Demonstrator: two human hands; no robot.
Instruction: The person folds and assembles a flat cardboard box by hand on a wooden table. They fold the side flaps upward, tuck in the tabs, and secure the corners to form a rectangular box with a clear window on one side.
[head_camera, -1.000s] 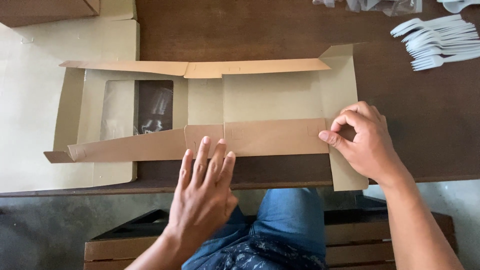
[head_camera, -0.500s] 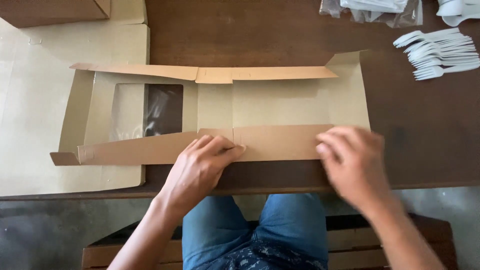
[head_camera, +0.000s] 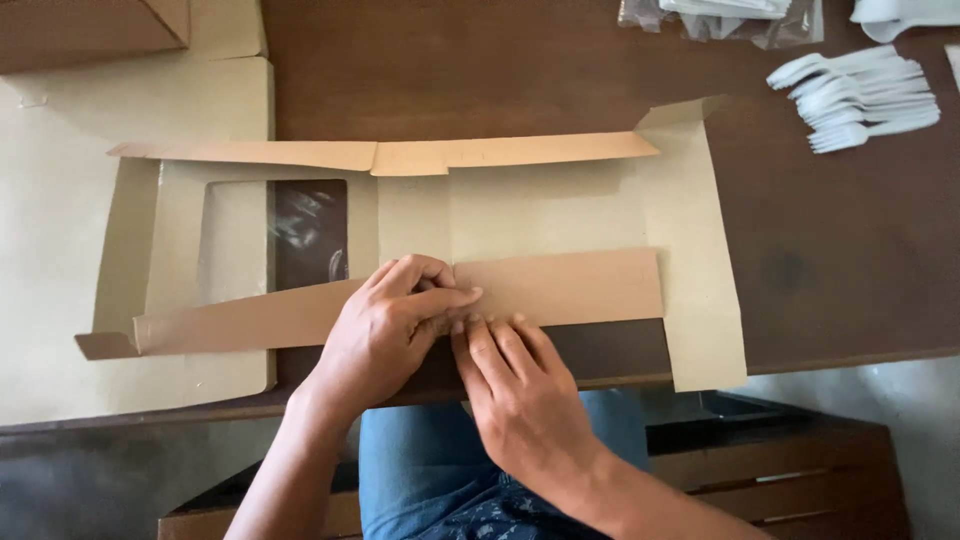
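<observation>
Two hands press the near flap of a flat box blank on a table.

A stack of flat card (head_camera: 60, 250) lies at the left under the blank's end. The box blank (head_camera: 560, 215), with a clear window (head_camera: 275, 240) in its left panel, lies unfolded across the brown table (head_camera: 500, 60). The left hand (head_camera: 385, 330) curls its fingers over the near flap (head_camera: 560, 285), pinching its edge at the middle. The right hand (head_camera: 515, 395) lies flat, fingertips on the flap's lower edge, touching the left. White plastic forks (head_camera: 865, 95) lie at far right, well apart.
</observation>
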